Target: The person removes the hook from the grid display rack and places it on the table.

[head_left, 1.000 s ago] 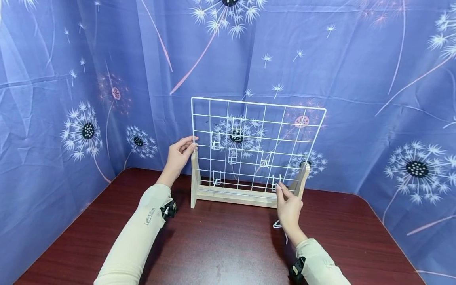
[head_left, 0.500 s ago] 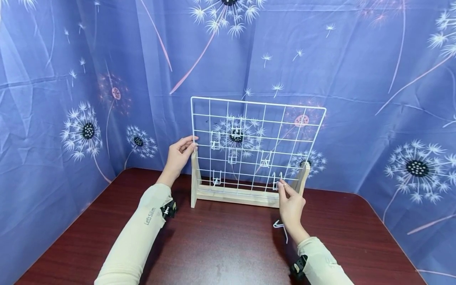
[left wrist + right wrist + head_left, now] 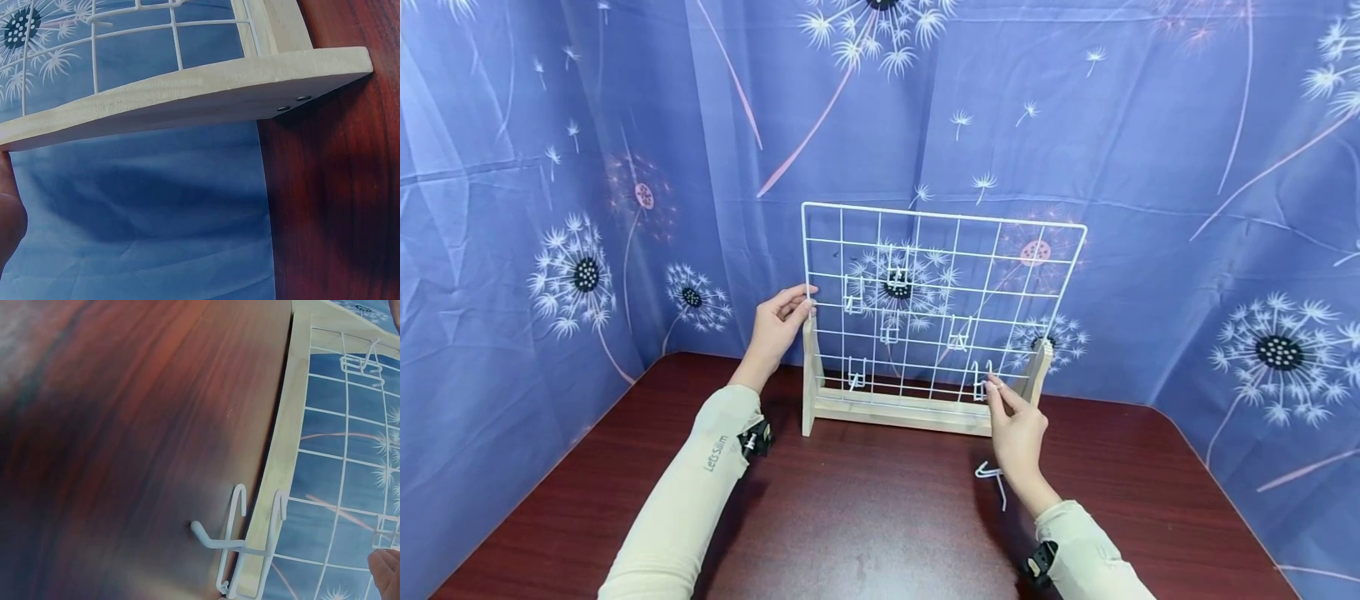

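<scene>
A white wire grid panel [image 3: 936, 300] stands upright in a pale wooden stand [image 3: 895, 412]. At its left edge, just above the stand's left post, my left hand [image 3: 777, 327] grips the frame between thumb and fingers. My right hand [image 3: 1019, 433] pinches a white wire hook [image 3: 980, 390] against the lower right of the grid, its two curled tops up at the bars. Part of that hand [image 3: 386, 572] shows at the right wrist view's edge. Another white hook [image 3: 990, 473] lies on the table below my right hand; the right wrist view shows this hook [image 3: 244, 547] close up.
Several white hooks hang on the grid, among them one at upper left [image 3: 853, 297], one near the middle [image 3: 958, 335] and one at lower left [image 3: 857, 375]. The dark red wooden table [image 3: 865, 508] meets a blue dandelion-print curtain [image 3: 737, 100] behind.
My right hand has risen and shifted slightly right, with the hook's curled tops moving a little higher on the grid. More of the hook on the table now shows. My left hand stays put.
</scene>
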`<state>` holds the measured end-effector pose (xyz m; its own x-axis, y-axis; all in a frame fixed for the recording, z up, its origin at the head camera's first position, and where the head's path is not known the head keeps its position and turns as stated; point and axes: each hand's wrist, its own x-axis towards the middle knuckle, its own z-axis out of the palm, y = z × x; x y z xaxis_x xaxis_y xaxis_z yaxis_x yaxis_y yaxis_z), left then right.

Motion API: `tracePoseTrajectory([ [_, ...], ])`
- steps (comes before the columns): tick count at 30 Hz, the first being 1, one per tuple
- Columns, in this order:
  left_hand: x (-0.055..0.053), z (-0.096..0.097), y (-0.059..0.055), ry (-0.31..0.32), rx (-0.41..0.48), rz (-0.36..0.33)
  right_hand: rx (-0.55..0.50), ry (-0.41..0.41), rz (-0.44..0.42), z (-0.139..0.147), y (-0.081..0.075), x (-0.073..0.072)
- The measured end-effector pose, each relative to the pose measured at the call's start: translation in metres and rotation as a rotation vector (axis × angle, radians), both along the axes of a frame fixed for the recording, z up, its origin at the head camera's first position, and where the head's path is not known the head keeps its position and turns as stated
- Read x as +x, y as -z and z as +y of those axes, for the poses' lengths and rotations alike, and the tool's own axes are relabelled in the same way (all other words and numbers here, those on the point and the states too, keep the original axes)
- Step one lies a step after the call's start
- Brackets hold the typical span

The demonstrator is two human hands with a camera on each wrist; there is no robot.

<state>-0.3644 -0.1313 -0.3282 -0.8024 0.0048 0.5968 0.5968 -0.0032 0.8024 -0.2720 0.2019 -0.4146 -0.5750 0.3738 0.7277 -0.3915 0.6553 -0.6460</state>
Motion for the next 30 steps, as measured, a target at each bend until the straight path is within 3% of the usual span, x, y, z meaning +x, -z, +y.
tracePoseTrajectory([
  [6, 0.005, 0.001, -0.004, 0.008, -0.009, -0.009, 0.01, -0.046, 0.018, 0.002, -0.003, 0.006],
  [23, 0.006, 0.001, -0.004, 0.005, 0.001, 0.007, 0.102, -0.172, 0.102, 0.011, -0.001, 0.017],
  [30, 0.007, 0.002, -0.004, -0.005, -0.011, -0.002, 0.197, -0.185, 0.145, 0.012, -0.001, 0.019],
])
